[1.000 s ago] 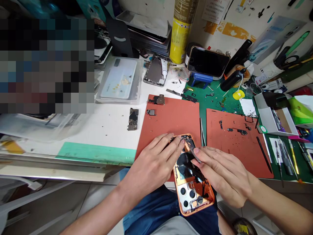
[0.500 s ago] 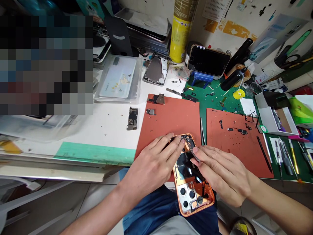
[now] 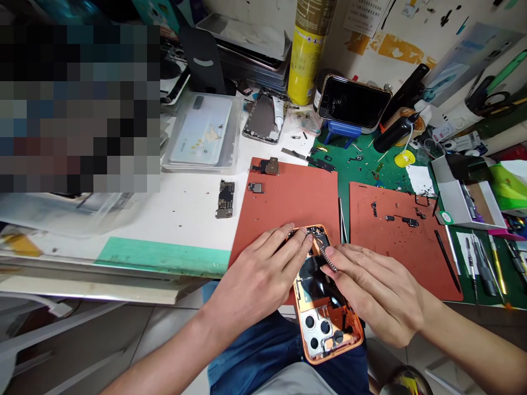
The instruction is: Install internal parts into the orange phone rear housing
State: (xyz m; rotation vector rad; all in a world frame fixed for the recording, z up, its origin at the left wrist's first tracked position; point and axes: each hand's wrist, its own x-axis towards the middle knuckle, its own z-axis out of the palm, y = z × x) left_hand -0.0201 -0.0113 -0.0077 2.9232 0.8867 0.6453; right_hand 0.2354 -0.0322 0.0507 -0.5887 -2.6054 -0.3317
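Over orange frame (image 3: 335, 314) | left hand (image 3: 263, 269): grip hidden, can't tell | right hand (image 3: 374, 293): pinching ribbed strip (image 3: 328, 260)

White worktop (image 3: 191, 192) bears a dark rectangular circuit board (image 3: 225, 198), a clear plastic tray (image 3: 231, 156), a turquoise strip (image 3: 164, 257) along its front edge, a yellow-and-brown cylindrical can (image 3: 305, 66) standing upright, and a flat green mat (image 3: 344, 184) at right.

Faint pale marks (image 3: 338, 103) now show on propped phone (image 3: 364, 107).
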